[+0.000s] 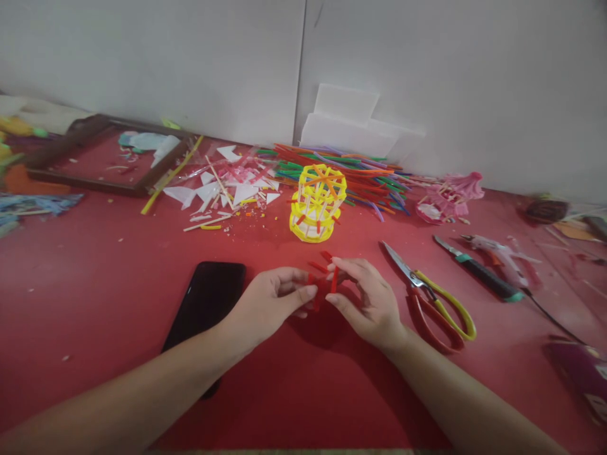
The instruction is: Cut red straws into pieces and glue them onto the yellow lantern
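In the head view, a red strip [334, 280] is held nearly on end by the right hand [372, 306], its fingers drawn almost together with only the strip's length between thumb and forefinger. By the left hand [272, 297], just beside at nine o'clock, a small red piece [319, 296] is pinched, the fingers brought nearly closed; whether this piece touches the strip cannot be told for certain, as the spot is blurred. From the hands, a yellow openwork tower [315, 208] is seen upright at twelve o'clock on the red desk [104, 284], with coloured stems [351, 174] heaped behind it. White scraps [244, 193] are scattered at eleven o'clock. A black phone [213, 294] is partly covered by the left forearm at nine o'clock. Scissors [422, 289] are laid at three o'clock, with a knife [488, 272] and a glue gun [502, 253] placed beyond them.
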A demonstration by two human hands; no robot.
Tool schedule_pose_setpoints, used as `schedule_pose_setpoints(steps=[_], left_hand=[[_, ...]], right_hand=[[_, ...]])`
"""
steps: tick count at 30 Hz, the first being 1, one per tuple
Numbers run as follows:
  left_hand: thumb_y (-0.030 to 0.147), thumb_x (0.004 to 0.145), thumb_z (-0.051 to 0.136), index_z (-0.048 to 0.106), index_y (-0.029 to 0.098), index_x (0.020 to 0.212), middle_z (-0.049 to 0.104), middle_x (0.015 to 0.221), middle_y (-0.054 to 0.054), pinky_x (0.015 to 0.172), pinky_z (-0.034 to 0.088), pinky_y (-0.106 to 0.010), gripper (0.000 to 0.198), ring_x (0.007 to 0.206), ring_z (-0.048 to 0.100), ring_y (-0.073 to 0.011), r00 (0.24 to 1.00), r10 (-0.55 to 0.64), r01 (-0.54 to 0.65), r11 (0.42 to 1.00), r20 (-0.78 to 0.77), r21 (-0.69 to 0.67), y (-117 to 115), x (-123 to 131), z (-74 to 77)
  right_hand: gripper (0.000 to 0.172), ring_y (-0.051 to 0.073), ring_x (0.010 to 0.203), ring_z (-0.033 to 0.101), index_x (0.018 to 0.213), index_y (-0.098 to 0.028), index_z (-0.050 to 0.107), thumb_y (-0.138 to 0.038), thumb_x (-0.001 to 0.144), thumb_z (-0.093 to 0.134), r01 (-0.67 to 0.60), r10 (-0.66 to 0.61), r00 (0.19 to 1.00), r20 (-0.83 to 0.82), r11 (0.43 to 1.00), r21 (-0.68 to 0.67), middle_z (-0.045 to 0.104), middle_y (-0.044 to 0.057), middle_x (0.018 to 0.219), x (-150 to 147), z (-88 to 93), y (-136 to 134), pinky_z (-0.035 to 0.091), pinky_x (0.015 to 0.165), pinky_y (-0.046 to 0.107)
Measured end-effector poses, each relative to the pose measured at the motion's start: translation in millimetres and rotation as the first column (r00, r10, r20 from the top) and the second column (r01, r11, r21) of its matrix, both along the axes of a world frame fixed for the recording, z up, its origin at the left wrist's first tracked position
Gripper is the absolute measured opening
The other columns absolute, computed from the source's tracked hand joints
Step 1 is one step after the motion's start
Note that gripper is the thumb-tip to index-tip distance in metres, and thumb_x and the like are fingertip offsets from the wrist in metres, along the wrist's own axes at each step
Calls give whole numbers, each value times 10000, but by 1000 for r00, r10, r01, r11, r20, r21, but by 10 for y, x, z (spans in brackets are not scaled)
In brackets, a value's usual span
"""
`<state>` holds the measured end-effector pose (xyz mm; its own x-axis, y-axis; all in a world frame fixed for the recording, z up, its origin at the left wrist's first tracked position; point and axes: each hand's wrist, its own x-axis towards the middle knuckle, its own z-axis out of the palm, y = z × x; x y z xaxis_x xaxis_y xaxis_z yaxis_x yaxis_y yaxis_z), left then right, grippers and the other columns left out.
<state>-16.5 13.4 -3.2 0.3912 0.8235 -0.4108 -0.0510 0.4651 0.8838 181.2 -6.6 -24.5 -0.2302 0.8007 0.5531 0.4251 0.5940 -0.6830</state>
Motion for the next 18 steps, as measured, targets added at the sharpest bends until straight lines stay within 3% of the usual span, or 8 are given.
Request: schedule_pose_setpoints(steps=[4,7,12,15,18], left_hand=[[330,809,699,755,173,941,768,925,-48,771,557,-307,212,811,684,-173,999,8,-9,1000,31,10,9,14,-20],[285,828,672,746,193,1039,756,1104,-58,954,503,-361,242,1022,681,-215,996,5,-5,1000,92,6,-11,15,-27],[155,714,741,688,266,1181,620,1385,-40,1128,345,-385,483,1368,464,-246,964,27,-10,998,264,-64,-57,-10,19],[223,756,749,713,288,1128,614,1388,-11,1095,367,-343,380,1319,503,-226,969,59,-69,997,240,31,-48,-31,20],[385,828,707,750,230,895,736,1096,-21,922,456,-299,174,971,643,-173,983,140,-156,979,120,134,-22,-49,-15]], right_hand=[[500,169,896,647,1354,-261,531,-201,877,668,1,-2,1000,-13,1000,-16,632,81,1088,-1,-15,-3,585,815,326],[499,183,909,639,1370,-274,515,-219,892,649,30,-30,999,-38,999,-22,625,79,1075,5,-47,-8,590,814,367],[499,205,925,625,1379,-281,496,-229,902,633,114,-116,991,-64,993,-36,603,80,1039,26,-96,6,582,834,416],[492,208,912,616,1373,-282,504,-234,902,636,167,-167,984,-62,986,8,596,73,1016,27,-78,19,574,831,421],[479,210,908,625,1363,-278,519,-250,901,638,169,-172,985,24,982,82,611,79,1035,6,-23,15,578,818,401]])
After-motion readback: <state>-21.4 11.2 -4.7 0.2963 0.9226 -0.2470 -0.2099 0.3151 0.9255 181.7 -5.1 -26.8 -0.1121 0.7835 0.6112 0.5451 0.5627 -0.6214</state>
